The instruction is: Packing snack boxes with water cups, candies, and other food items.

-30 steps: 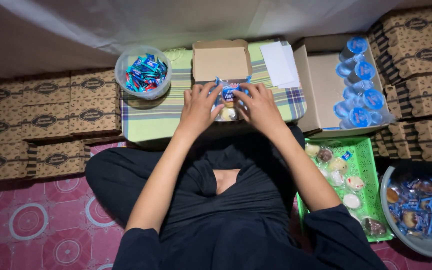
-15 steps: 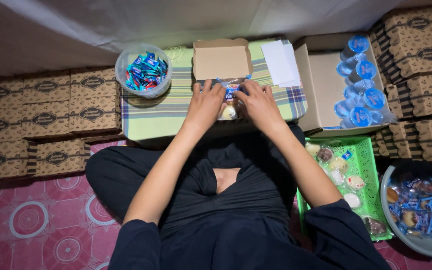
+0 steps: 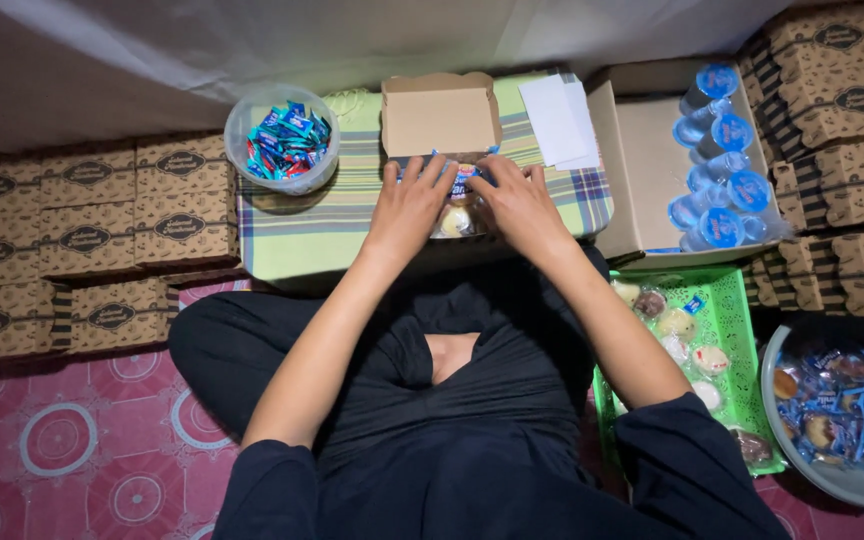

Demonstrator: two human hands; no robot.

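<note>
We see both hands laid over an open brown snack box point(image 3: 441, 118) on a low table covered with a green plaid cloth point(image 3: 302, 225); the box lid stands raised on the far side, and the box sits near the middle of the table, right before the seated person; the left hand point(image 3: 410, 205) rests flat with fingers spread over the box's left part, touching a blue wrapped snack point(image 3: 463, 182); the right hand point(image 3: 520, 200) lies on the right part, fingers bent down onto the contents; whether either hand actually pinches anything we cannot tell, since the palms hide what lies beneath; a round pastry point(image 3: 455, 220) shows between the two hands; to the far left on the cloth stands a clear tub of blue-wrapped sweets point(image 3: 282, 145); white paper sheets point(image 3: 560, 120) lie just right of the lid; further right an open carton holds sealed water cups point(image 3: 720, 165); near right, a green tray point(image 3: 737, 330) carries assorted cakes, and a bowl of wrapped cakes point(image 3: 842, 420) sits beside it; stacks of closed patterned boxes point(image 3: 82, 235) line the left.
</note>
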